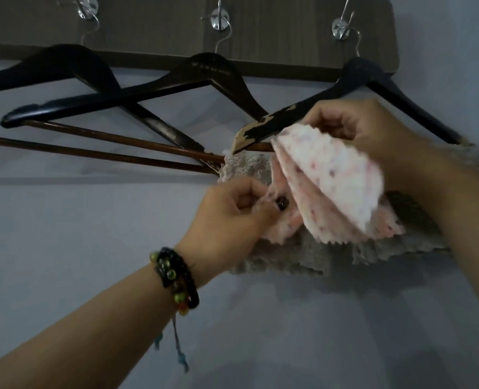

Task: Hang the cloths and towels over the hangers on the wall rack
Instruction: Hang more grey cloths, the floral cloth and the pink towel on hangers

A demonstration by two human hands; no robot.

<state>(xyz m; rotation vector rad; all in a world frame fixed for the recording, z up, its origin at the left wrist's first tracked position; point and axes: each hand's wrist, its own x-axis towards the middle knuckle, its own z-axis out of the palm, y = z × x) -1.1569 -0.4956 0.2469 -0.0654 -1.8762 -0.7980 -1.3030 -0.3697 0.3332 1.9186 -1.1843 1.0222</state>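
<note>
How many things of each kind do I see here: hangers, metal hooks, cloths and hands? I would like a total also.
Hangers: 3, left, middle, right
Metal hooks: 3, left, middle, right
Cloths: 2, pink cloth, grey cloth
Hands: 2, left hand, right hand, both holding the pink cloth
Total: 10

Single head view, tilted upward, close to wall rack, hangers nearly overhead.
</note>
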